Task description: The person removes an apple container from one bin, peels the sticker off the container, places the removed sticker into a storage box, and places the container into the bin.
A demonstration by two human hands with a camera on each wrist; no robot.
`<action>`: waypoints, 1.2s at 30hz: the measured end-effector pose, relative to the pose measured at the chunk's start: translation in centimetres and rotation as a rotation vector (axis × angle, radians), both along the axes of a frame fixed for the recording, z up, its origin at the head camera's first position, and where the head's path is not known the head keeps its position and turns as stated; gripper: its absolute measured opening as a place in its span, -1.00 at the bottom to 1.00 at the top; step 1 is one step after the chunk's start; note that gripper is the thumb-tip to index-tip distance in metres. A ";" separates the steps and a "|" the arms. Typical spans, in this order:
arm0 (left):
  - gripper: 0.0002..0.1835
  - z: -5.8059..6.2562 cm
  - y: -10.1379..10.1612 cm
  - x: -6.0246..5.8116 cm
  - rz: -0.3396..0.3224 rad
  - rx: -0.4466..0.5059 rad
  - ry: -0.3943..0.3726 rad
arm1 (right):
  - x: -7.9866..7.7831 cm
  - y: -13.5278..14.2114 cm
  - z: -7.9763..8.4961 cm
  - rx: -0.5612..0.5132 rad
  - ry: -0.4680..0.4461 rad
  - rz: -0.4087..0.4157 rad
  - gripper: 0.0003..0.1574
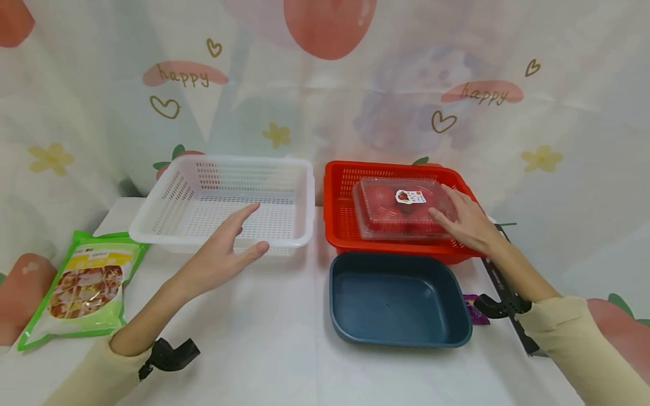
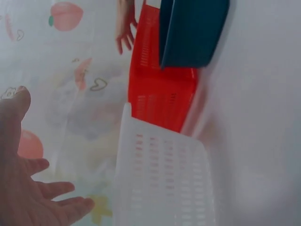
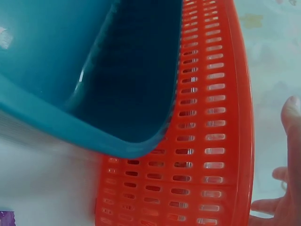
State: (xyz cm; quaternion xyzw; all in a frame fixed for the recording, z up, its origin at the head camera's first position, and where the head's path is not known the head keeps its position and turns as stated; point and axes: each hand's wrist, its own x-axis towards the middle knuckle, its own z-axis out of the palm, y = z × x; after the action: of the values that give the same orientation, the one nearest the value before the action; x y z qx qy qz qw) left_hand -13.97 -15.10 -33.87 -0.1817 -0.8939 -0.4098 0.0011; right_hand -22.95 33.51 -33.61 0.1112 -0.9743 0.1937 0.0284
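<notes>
My left hand (image 1: pixel 218 254) hovers by the front rim of a white slotted basket (image 1: pixel 304 225), thumb and fingers spread, holding nothing. In the left wrist view its fingers (image 2: pixel 56 190) stand apart from that basket. A red slotted basket (image 1: pixel 337 237) contains a clear plastic box of red fruit (image 1: pixel 386 211) with a small label on its lid. Over the right end of this box reaches my right hand (image 1: pixel 467 223), thumb and fingers apart; whether it touches the lid I cannot tell. The right wrist view shows the same hand (image 3: pixel 287 188) beyond the basket's rim.
A dark blue tub (image 1: pixel 401 304) stands in front of the red basket. At the left lies a green and yellow food bag (image 1: pixel 88 287). A small purple packet (image 1: pixel 477 310) and a long black object (image 1: pixel 520 332) lie at the right. A printed curtain (image 1: pixel 325 101) hangs behind.
</notes>
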 end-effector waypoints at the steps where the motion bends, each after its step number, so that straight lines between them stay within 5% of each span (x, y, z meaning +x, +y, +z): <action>1: -0.12 0.0 0.4 0.0 -0.007 0.014 -0.008 | -0.1 0.0 0.0 -0.001 -0.007 -0.003 0.09; 22: -0.15 -1.2 6.3 -0.3 -0.066 0.186 -0.069 | -2.1 0.3 0.0 -0.058 -0.038 0.008 0.07; 36: -0.19 -2.3 10.3 -1.5 -0.147 0.284 0.019 | -2.9 0.8 -0.7 -0.087 -0.026 0.001 0.07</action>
State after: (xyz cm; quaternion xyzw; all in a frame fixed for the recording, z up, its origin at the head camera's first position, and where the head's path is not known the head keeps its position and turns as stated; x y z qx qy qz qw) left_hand -15.44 -4.83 -36.16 -0.2486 -0.8111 -0.5294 0.0054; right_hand -25.90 34.29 -34.33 0.1076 -0.9652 0.2375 0.0204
